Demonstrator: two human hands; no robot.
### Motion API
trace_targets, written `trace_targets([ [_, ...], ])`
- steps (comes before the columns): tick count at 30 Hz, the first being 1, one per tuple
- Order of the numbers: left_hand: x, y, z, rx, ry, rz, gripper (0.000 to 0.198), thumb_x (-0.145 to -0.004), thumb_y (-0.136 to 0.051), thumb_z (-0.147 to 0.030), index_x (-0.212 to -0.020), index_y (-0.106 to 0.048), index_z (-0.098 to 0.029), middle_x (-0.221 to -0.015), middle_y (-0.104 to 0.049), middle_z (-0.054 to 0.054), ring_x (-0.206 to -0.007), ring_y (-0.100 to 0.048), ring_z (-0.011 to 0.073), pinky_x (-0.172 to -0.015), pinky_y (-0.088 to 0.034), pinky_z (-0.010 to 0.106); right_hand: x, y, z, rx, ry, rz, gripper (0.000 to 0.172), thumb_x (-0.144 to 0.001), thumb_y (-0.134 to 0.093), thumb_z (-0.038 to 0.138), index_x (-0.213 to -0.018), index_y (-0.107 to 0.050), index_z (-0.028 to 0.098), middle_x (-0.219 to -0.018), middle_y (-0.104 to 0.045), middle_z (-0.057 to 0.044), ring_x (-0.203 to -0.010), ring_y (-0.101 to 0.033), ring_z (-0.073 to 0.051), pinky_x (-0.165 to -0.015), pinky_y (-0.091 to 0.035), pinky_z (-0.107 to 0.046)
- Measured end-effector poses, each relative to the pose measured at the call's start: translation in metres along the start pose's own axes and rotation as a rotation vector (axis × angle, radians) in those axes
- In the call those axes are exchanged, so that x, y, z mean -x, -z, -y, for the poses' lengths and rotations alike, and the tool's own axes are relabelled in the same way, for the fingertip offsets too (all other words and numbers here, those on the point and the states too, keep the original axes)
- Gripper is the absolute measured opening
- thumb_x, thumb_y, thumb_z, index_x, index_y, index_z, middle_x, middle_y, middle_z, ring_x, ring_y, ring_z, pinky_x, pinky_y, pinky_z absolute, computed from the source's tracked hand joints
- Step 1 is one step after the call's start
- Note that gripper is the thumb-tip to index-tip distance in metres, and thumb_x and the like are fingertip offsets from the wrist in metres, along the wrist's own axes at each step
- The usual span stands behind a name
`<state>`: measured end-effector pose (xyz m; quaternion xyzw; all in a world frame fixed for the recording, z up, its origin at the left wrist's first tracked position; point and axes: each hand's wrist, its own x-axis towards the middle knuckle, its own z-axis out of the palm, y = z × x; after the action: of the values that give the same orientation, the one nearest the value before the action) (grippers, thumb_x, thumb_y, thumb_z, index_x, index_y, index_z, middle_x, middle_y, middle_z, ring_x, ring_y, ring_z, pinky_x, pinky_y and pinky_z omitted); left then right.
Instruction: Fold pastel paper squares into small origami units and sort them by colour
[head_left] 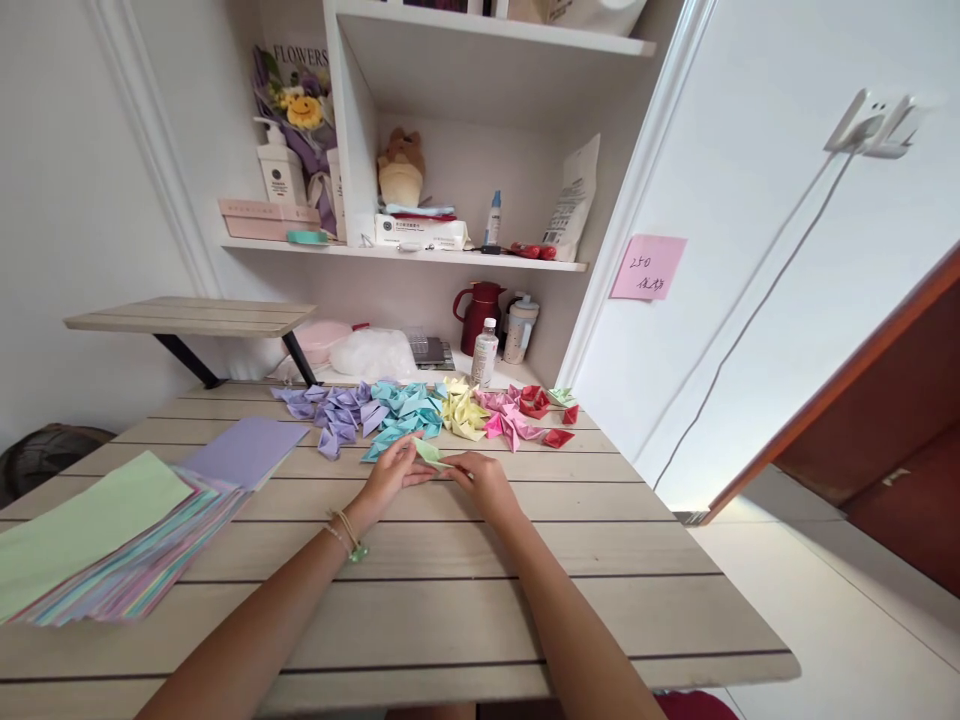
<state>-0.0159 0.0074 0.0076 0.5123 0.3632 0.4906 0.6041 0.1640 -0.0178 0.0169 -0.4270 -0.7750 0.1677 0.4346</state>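
Observation:
A small piece of folded light green paper is held between both hands, just above the middle of the table. My left hand pinches its left side, with a beaded bracelet at the wrist. The fingers of my right hand are closed on its right end. Right behind the hands lies a row of folded paper shapes: purple ones, blue ones, yellow ones, pink ones and red ones. One pale green folded shape sits at the row's right end.
A fanned stack of coloured paper sheets covers the table's left side, near a small raised shelf. Behind the row stand a plastic bottle, a dark red jug and a tumbler. The table's right edge borders the floor.

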Motion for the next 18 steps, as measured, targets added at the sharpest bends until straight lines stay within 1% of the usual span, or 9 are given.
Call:
trace_targets([
  [4, -0.002, 0.002, 0.004, 0.002, 0.039, 0.009, 0.05, -0.072, -0.062, -0.043, -0.115, -0.054, -0.019, -0.092, -0.067, 0.007, -0.078, -0.066, 0.02, -0.075, -0.053, 0.035, -0.001, -0.001, -0.005, 0.048, -0.009, 0.001, 0.013, -0.079, -0.059, 0.027, -0.087, -0.068, 0.023, -0.086, -0.069, -0.005, -0.08, -0.062, -0.019, -0.074, -0.045, -0.027],
  [9, -0.003, 0.003, 0.004, -0.009, 0.082, 0.013, 0.05, -0.071, -0.063, -0.041, -0.115, -0.053, -0.02, -0.087, -0.068, 0.005, -0.076, -0.066, 0.0196, -0.075, -0.052, 0.036, 0.002, -0.005, -0.002, 0.145, -0.086, 0.047, 0.015, -0.078, -0.058, 0.025, -0.091, -0.065, 0.024, -0.086, -0.068, -0.004, -0.079, -0.061, -0.019, -0.072, -0.045, -0.028],
  [11, -0.003, 0.003, 0.001, -0.022, 0.084, 0.02, 0.052, -0.071, -0.063, -0.042, -0.117, -0.051, -0.02, -0.085, -0.068, 0.005, -0.075, -0.066, 0.0197, -0.075, -0.052, 0.036, 0.002, -0.001, -0.003, 0.163, -0.098, 0.052, 0.013, -0.08, -0.053, 0.022, -0.088, -0.064, 0.023, -0.086, -0.068, -0.005, -0.081, -0.061, -0.02, -0.073, -0.044, -0.028],
  [12, -0.003, 0.002, 0.0, -0.029, 0.086, 0.025, 0.052, -0.071, -0.063, -0.042, -0.117, -0.051, -0.02, -0.086, -0.068, 0.005, -0.076, -0.067, 0.0201, -0.075, -0.052, 0.037, 0.001, 0.004, -0.007, 0.148, -0.11, 0.031, 0.013, -0.081, -0.052, 0.023, -0.086, -0.064, 0.023, -0.086, -0.068, -0.005, -0.083, -0.061, -0.02, -0.074, -0.044, -0.029],
  [13, -0.002, 0.002, -0.001, -0.034, 0.093, 0.029, 0.052, -0.072, -0.062, -0.043, -0.116, -0.051, -0.019, -0.089, -0.068, 0.007, -0.077, -0.067, 0.0206, -0.075, -0.052, 0.036, -0.002, 0.011, -0.013, 0.117, -0.132, -0.015, 0.013, -0.081, -0.051, 0.024, -0.085, -0.063, 0.022, -0.087, -0.067, -0.005, -0.084, -0.061, -0.02, -0.074, -0.044, -0.029],
  [14, -0.002, 0.001, -0.003, -0.038, 0.098, 0.029, 0.052, -0.072, -0.061, -0.044, -0.116, -0.051, -0.019, -0.093, -0.067, 0.009, -0.078, -0.067, 0.0211, -0.074, -0.051, 0.036, -0.004, 0.022, -0.022, 0.074, -0.171, -0.089, 0.014, -0.081, -0.051, 0.028, -0.085, -0.062, 0.021, -0.089, -0.067, -0.006, -0.084, -0.06, -0.02, -0.074, -0.044, -0.029],
  [15, -0.001, 0.001, -0.004, -0.044, 0.105, 0.025, 0.052, -0.072, -0.061, -0.045, -0.115, -0.051, -0.018, -0.096, -0.067, 0.011, -0.079, -0.066, 0.0216, -0.073, -0.051, 0.035, -0.007, 0.036, -0.033, 0.025, -0.224, -0.195, 0.018, -0.081, -0.05, 0.032, -0.087, -0.062, 0.02, -0.092, -0.066, -0.007, -0.084, -0.06, -0.02, -0.073, -0.044, -0.029],
  [16, -0.001, 0.0, -0.006, -0.05, 0.111, 0.022, 0.053, -0.072, -0.061, -0.045, -0.115, -0.051, -0.017, -0.099, -0.066, 0.012, -0.08, -0.066, 0.0221, -0.073, -0.051, 0.035, -0.01, 0.052, -0.047, -0.008, -0.299, -0.31, 0.023, -0.081, -0.048, 0.037, -0.087, -0.061, 0.019, -0.091, -0.066, -0.008, -0.081, -0.061, -0.02, -0.07, -0.045, -0.029],
  [18, 0.0, -0.001, -0.007, -0.062, 0.121, 0.013, 0.054, -0.071, -0.061, -0.046, -0.115, -0.05, -0.016, -0.1, -0.066, 0.014, -0.08, -0.066, 0.0225, -0.073, -0.051, 0.035, -0.014, 0.087, -0.08, 0.014, -0.462, -0.486, 0.033, -0.078, -0.048, 0.045, -0.09, -0.06, 0.017, -0.088, -0.066, -0.009, -0.076, -0.06, -0.021, -0.067, -0.044, -0.031],
])
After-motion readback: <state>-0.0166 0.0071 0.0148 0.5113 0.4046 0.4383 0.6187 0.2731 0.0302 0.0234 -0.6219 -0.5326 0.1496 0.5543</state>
